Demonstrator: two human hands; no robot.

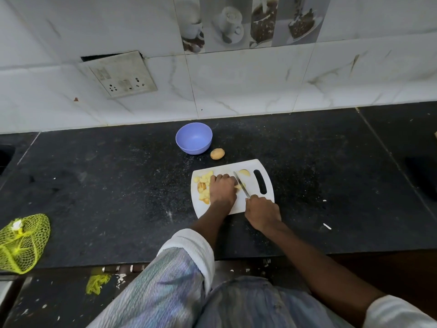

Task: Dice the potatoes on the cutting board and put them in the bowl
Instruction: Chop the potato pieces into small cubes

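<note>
Potato dicing station, dark speckled tabletop (pixel 118 185), head view.

Item 1: white cutting board (pixel 254 202), handle slot at its 3 o'clock end. On it, a heap of diced potato (pixel 203 185) at the 9 o'clock side; one loose wedge (pixel 244 172) near 1 o'clock; one potato piece (pixel 240 186) at centre, under work.

Item 2: left hand (pixel 222 189), knuckles up, fingers curled down onto the centre piece, pinning it to the board.

Item 3: right hand (pixel 262 213), closed round the handle of a knife (pixel 241 184). Blade runs from the hand at 5 o'clock towards 11 o'clock, its edge lying just beside the left fingertips.

Item 4: whole potato (pixel 217 154), uncut, on the tabletop just beyond the board's far edge, at 12 o'clock.

Item 5: blue bowl (pixel 194 138), no pieces visible inside, at 11 o'clock from the board, just beside the whole potato.

Governing relation: the held piece lies directly under the blade, at 3 o'clock of the left fingers, which are nearer to it than the knife hand; the cut line crosses the piece's length, as far as can be told.

Status, by judgement: dicing partway done; transfer to bowl not begun.

Sundries: yellow net bag (pixel 22 242) at the tabletop's 8 o'clock edge; wall socket plate (pixel 118 74) above.
</note>
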